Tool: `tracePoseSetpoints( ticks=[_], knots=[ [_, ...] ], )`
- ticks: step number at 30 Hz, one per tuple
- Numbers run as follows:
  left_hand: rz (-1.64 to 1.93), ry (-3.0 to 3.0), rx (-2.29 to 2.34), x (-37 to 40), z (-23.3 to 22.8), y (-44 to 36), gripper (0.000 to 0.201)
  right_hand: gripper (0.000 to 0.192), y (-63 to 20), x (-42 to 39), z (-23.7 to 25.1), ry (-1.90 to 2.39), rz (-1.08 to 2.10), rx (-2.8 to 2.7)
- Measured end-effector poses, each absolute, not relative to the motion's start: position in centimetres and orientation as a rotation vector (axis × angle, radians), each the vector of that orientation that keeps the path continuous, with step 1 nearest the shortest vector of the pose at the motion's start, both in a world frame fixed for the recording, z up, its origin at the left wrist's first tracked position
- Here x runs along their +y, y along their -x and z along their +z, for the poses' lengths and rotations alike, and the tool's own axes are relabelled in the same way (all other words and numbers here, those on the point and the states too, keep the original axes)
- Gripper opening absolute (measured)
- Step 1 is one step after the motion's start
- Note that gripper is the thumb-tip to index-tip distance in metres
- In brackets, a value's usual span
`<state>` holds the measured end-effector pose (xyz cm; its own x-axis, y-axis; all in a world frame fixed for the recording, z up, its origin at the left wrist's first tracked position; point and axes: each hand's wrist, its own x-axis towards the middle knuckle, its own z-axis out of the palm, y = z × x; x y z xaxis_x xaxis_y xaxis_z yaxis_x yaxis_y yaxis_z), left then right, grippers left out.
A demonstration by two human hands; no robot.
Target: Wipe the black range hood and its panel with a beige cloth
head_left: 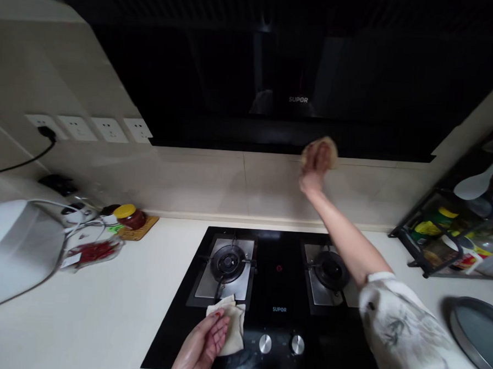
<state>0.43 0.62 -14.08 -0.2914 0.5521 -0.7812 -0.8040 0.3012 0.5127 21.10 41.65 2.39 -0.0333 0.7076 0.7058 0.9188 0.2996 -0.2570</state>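
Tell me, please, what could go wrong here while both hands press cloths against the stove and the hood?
1. The left hand presses a folded cloth just beside the control knobs; a slip could turn one.
2. That cloth lies close to the left burner, so it might scorch if the burner lit.
3. The right hand reaches far over the right burner to hold a cloth at the hood edge; the sleeve could brush the stove.
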Motion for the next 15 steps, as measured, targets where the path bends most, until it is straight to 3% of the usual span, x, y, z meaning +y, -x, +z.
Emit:
tracePoseSetpoints(
  ticks=[4, 8, 11, 15],
  knots=[
    [1.423, 0.253, 1.265, 0.6, -13.2, 0.5, 0.013, 0.064, -8.3, 39.1, 3.5, 1.126, -0.419, -2.153],
    [1.471, 0.238, 1.247, 0.3, -12.7, 1.5, 0.013, 0.067, -0.5, 37.7, 6.8, 0.839, -0.482, -2.323],
    [1.478, 0.249, 1.251, 0.2, -12.8, 1.6, 0.013, 0.069, 0.5, 38.0, 9.0, 0.729, -0.466, -2.452],
    [1.459, 0.248, 1.243, 0.0, -13.1, 1.5, 0.013, 0.06, -5.8, 40.1, 11.5, 0.797, -0.518, -2.428]
  ],
)
